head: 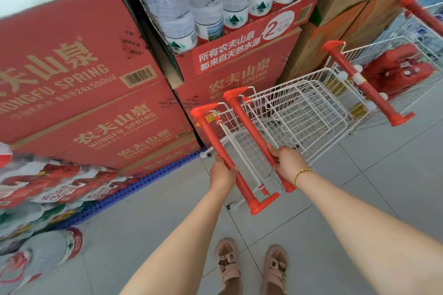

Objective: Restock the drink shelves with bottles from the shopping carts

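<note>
Left hand [221, 173] clamped on near cart [242, 151] handle, right hand [286, 161] clamped on next cart [299, 112] handle, mid-frame. Both baskets look empty. Red bottle packs [398, 70] sit in far cart [395, 60], right edge. Best to separate the nested carts with a steady pull, wheels flat.

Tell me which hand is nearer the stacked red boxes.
Left. The left hand grips the nearest cart handle on the side towards the red boxes; the right hand grips the next handle, farther from them.
</note>
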A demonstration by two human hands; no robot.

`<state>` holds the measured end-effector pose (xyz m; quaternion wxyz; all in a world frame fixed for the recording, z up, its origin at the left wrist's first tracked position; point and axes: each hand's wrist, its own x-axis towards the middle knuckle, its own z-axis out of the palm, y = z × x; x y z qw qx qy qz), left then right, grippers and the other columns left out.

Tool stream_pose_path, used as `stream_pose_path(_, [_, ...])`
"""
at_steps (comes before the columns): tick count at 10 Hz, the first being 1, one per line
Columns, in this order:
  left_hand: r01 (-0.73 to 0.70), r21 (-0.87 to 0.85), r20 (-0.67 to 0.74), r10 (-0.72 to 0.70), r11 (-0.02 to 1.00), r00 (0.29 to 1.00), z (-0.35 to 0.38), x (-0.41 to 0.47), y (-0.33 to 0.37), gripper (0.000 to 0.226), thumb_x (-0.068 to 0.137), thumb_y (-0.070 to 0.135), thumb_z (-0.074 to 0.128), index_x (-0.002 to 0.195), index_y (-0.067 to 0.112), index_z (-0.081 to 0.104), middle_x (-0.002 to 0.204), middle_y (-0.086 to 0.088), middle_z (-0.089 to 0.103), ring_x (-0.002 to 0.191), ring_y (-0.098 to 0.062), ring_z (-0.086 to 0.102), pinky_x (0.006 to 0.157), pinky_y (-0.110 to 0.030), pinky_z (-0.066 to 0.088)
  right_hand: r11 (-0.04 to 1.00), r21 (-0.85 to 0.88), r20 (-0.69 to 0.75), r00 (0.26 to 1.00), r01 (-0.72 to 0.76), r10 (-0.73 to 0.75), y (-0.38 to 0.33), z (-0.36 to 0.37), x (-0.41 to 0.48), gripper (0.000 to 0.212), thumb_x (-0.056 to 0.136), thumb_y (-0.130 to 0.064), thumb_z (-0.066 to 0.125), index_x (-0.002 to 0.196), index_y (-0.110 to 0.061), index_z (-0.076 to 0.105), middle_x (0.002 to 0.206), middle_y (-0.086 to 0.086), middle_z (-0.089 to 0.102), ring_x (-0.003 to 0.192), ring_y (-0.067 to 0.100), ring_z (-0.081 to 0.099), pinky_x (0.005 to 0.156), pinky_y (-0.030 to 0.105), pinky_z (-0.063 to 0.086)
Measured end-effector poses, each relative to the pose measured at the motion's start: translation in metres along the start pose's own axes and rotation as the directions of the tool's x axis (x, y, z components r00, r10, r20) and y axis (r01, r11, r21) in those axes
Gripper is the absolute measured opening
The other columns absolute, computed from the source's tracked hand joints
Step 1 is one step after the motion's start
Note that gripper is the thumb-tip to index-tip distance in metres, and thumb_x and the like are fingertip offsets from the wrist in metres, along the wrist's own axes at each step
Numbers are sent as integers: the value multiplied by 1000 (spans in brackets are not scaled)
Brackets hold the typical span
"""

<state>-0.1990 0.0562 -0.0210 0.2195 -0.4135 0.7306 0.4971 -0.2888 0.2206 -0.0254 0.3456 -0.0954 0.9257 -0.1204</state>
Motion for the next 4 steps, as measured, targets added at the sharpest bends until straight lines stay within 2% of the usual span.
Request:
stream_pose_path(1, [17, 87, 20, -18, 996, 1000, -8, -11, 8, 50, 93, 18, 56, 138, 11, 34, 114, -11, 63, 96, -28, 65, 84, -39, 55, 996, 46, 37, 997, -70, 68, -4, -1, 3, 43, 100, -34, 29, 136, -17, 44, 95, 5, 51, 82, 21, 50, 71, 30, 39])
stream_pose_path(2, [1, 227, 71, -18, 974, 997, -24, -36, 19, 5, 91, 15, 55, 92, 17, 51, 93, -10, 65, 84, -27, 65, 77, -36, 53, 992, -128, 77, 997, 12, -2, -7, -12, -8, 39, 96, -23, 43, 134, -14, 46, 107, 12, 60, 94, 28, 59, 78, 35, 48])
stream_pose_path(3, [-37, 173, 60, 27, 984, 998, -44, -58, 29, 9, 88, 14, 59, 91, 22, 54, 92, -5, 63, 74, -18, 59, 70, -30, 46, 919, -368, 265, 963, 140, -41, -6, -37, -29, 68, 89, -23, 57, 147, -24, 23, 125, 12, 57, 106, 26, 59, 87, 33, 48])
stream_pose_path(4, [-101, 171, -23, 106, 980, 994, -68, -85, 39, 49, 85, 23, 67, 130, 10, 52, 120, -5, 63, 104, -19, 60, 82, -26, 46, 912, -379, 278, 960, 155, -47, -9, -66, -48, 73, 86, -34, 62, 147, -20, 25, 138, 10, 49, 120, 25, 52, 94, 29, 44])
